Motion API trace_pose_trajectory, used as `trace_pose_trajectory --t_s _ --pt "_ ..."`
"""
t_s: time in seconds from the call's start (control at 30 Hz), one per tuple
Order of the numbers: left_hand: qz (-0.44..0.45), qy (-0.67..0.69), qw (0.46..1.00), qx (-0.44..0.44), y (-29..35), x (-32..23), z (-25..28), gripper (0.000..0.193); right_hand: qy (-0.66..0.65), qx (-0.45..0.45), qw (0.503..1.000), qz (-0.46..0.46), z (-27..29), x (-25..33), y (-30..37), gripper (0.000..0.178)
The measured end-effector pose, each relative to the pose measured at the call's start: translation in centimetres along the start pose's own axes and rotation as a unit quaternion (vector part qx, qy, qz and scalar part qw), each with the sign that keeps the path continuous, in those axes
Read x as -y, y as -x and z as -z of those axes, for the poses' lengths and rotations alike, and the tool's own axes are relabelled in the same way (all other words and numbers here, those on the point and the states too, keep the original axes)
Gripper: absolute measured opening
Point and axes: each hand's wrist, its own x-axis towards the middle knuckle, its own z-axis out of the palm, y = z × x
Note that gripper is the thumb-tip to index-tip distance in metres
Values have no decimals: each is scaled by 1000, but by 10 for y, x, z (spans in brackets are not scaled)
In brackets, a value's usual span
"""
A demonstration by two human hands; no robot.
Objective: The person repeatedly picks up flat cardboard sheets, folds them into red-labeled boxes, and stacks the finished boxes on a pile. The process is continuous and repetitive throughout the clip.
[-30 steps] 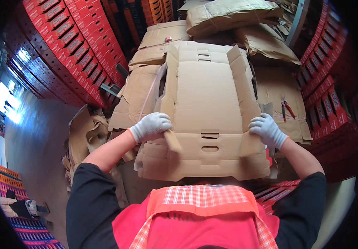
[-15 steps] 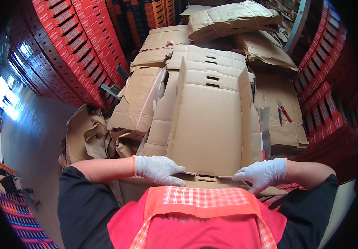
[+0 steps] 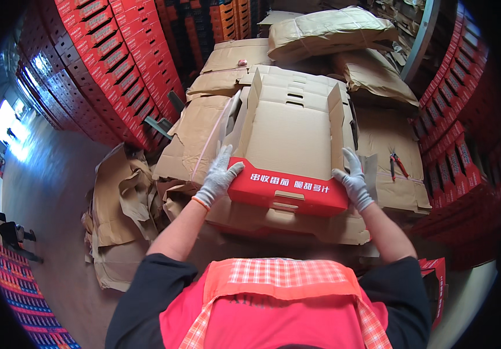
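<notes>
A partly folded cardboard box [image 3: 291,139] lies in front of me on a pile of flat cardboard sheets [image 3: 279,220]. Its plain brown inside faces up, with both long sides standing. The near end wall is raised and shows a red printed outside with a slot; the far end lies flat. My left hand [image 3: 219,174], in a pale knitted glove, grips the near left corner, thumb toward the red wall. Gloved the same way, my right hand [image 3: 352,177] holds the near right corner. Both hands are closed on the cardboard, some fingertips hidden by it.
Red-handled pliers [image 3: 397,163] lie on a tied cardboard bundle at the right. Paper-wrapped bundles [image 3: 332,32] are piled behind. Tall stacks of red boxes [image 3: 117,64] stand on the left, more on the right [image 3: 457,75]. Crumpled brown cardboard [image 3: 122,203] lies at the left.
The near end wall has come up, turning its red outside into view. My hands have moved forward and apart, from the near edge to the two near corners.
</notes>
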Motion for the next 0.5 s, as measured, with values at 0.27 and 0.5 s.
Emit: trace_pose_trajectory --t_s 0.27,0.5 --pt "93 583 804 -66 29 12 -50 56 -332 43 908 -252 42 23 -38 51" --pt "246 734 632 43 96 -14 -128 23 67 175 982 29 58 248 -49 74"
